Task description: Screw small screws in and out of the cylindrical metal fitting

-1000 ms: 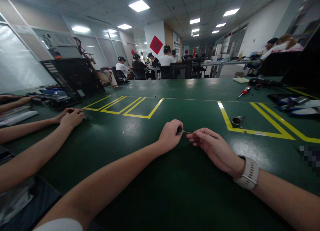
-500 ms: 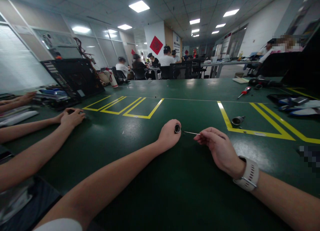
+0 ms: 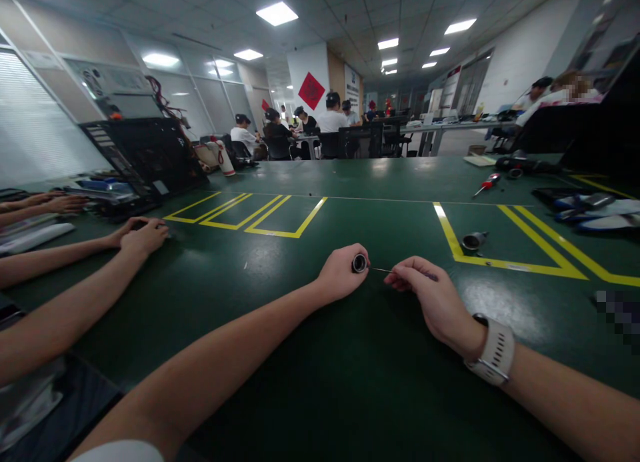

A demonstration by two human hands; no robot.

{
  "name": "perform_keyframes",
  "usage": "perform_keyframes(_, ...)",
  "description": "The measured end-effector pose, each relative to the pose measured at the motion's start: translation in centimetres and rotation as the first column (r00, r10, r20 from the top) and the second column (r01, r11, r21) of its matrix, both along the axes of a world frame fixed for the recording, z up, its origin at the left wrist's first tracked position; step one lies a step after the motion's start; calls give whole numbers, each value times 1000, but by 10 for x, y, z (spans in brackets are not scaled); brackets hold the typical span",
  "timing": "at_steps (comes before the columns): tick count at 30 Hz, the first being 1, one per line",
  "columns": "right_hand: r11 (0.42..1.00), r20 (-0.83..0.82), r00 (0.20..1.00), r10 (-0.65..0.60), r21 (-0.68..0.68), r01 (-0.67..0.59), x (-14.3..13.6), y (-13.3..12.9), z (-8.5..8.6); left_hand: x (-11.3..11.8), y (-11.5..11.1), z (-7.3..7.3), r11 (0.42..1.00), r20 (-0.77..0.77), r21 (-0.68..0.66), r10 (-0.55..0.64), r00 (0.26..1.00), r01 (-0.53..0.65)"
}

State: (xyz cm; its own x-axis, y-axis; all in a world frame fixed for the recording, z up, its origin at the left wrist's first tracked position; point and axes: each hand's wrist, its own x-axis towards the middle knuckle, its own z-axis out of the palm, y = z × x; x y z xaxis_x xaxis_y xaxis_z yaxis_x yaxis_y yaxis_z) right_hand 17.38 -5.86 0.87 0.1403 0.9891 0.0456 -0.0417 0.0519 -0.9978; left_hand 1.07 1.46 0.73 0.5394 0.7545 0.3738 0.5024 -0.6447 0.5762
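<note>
My left hand [image 3: 343, 274] is wrapped round a short cylindrical metal part [image 3: 359, 263], its dark round open end turned toward me. Just to the right, my right hand [image 3: 425, 292] pinches a thin-shafted screwdriver [image 3: 382, 270]. The slim metal shaft points left at the side of the left hand; whether its tip touches the part I cannot tell. Most of the screwdriver's dark handle is hidden by the fingers. A second metal part, a flared cylinder [image 3: 474, 241], lies on its side within the yellow tape at the right.
Yellow tape outlines [image 3: 273, 234] mark the green table [image 3: 300, 329]. Farther right lie a red screwdriver [image 3: 489, 182] and several blue-and-grey tools [image 3: 595, 205]. At the left, a co-worker's hands [image 3: 143, 235] rest near a black rack [image 3: 150, 159].
My left hand has shifted slightly right and down with the metal part, its open end now more in view. My right hand has moved slightly left, and less of the shaft shows.
</note>
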Motion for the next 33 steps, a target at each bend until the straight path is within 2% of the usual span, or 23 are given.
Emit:
perform_keyframes(9, 997, 37, 997, -70, 29, 69, 3, 1, -5, -2, 3, -5, 1000, -68, -15, 7, 998, -8)
perform_keyframes(16, 987, -105, 990, -92, 119, 104, 5, 1, -7, -2, 5, -7, 998, -39, 7, 61, 997, -61)
perform_keyframes(19, 979, -138, 990, -42, 193, 68, 5, -1, -7, -2, 6, -7, 997, -24, 22, 79, 997, -79)
perform_keyframes(23, 959, 34, 996, 81, 271, -87, 4, -10, -3, -1, 4, -4, 995, -2, 49, 86, 996, -86)
perform_keyframes(27, 952, 327, 935, 140, 213, -218, 0, -17, 5, 0, 2, -2, 995, -5, 68, 80, 997, -79)
perform_keyframes(29, 950, 399, 906, 143, 202, -239, -3, -18, 8, 1, 1, -2, 994, -8, 78, 73, 997, -72)
perform_keyframes(33, 948, 431, 894, 123, 215, -234, -5, -17, 9, 0, -1, -2, 995, -1, 95, 37, 999, -37)
